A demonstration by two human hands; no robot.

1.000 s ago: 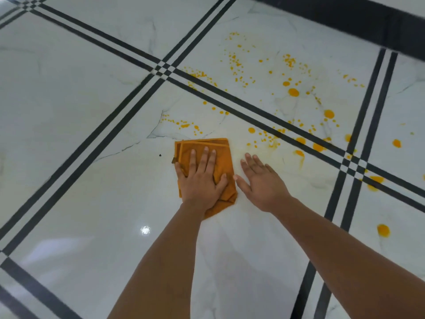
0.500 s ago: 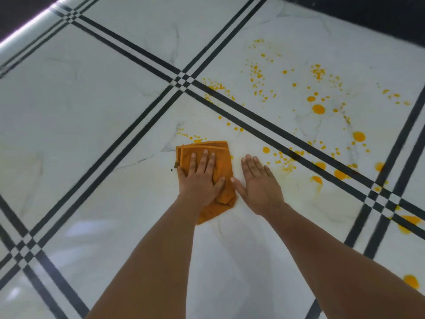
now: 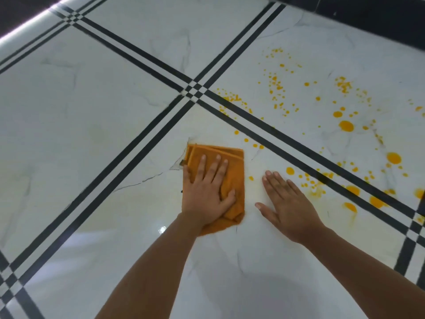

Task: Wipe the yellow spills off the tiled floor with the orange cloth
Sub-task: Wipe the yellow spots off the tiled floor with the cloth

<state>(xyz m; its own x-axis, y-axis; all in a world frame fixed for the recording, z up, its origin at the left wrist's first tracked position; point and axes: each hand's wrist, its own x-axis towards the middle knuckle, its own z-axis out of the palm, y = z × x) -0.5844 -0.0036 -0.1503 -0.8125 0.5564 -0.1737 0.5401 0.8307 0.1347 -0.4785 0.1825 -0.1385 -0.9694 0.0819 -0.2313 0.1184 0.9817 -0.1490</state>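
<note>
The fingers of the left hand are lying spread and flat on the orange cloth, pressing it down onto the tiled floor rather than closing around it; the thumb is reaching out toward the cloth's right edge, where the fabric is bunching into a small fold. The right hand is resting palm-down on bare tile just right of the cloth, its fingers extended and close together, holding nothing and not touching the cloth.

The cloth is folded into a rough rectangle, and its long axis is running away from the person, tilting slightly leftward at the far end. Its stitched, layered edges are facing the far side, and its near corner is poking out from under the left wrist. The cloth is lying on the near tile, short of the black double stripe that is crossing diagonally beyond it.

The yellow spills are scattering beyond and to the right of the cloth: a few small drops are sitting just past its far right corner, one is lying between the cloth and the right hand, and larger blots are spreading across the stripe and the tile beyond it. To the left of the cloth and nearer the person, the floor is showing open, glossy tile with faint yellowish smears. A dark border is edging the floor far beyond the spills.
</note>
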